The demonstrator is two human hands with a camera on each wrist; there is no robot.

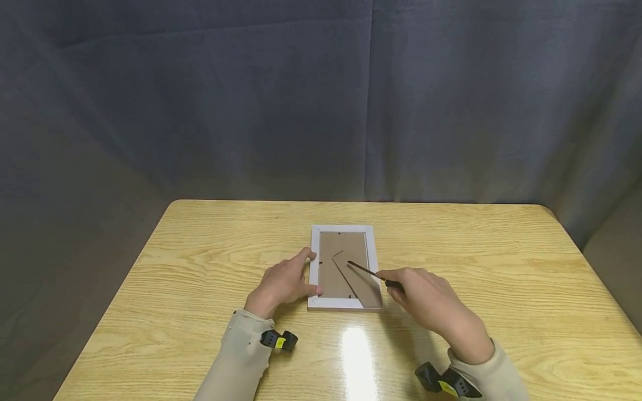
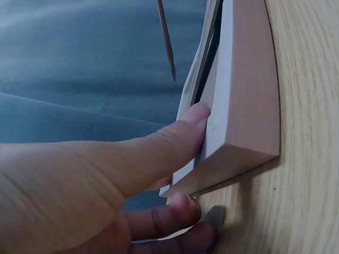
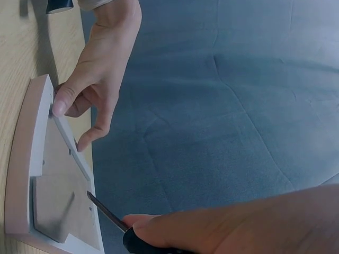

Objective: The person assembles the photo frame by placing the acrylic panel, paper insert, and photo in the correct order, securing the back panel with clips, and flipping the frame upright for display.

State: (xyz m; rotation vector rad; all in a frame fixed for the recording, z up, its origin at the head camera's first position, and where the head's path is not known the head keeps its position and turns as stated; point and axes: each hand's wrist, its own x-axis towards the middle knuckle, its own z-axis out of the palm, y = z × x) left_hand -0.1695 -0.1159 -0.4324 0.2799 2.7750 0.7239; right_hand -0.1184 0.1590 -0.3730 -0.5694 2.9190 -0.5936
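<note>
A picture frame point(image 1: 342, 303) lies face down on the table, its white rim around a brown backing board point(image 1: 331, 278) with a stand flap point(image 1: 363, 287). My left hand point(image 1: 283, 281) holds the frame's left side; in the left wrist view the thumb point(image 2: 177, 135) presses on the rim while other fingers curl beside the outer edge. In my right hand point(image 1: 426, 295) I grip a screwdriver point(image 1: 363, 269) by its black handle point(image 3: 140, 243). Its thin metal shaft points left over the board, and in the left wrist view the tip is apart from the frame.
The wooden table point(image 1: 200, 245) has rounded far corners. Behind it hangs a dark grey curtain point(image 1: 271, 111). Small dark tabs point(image 1: 339, 234) sit along the inner edge of the frame's rim. Each wrist wears a black strapped device point(image 1: 278, 340).
</note>
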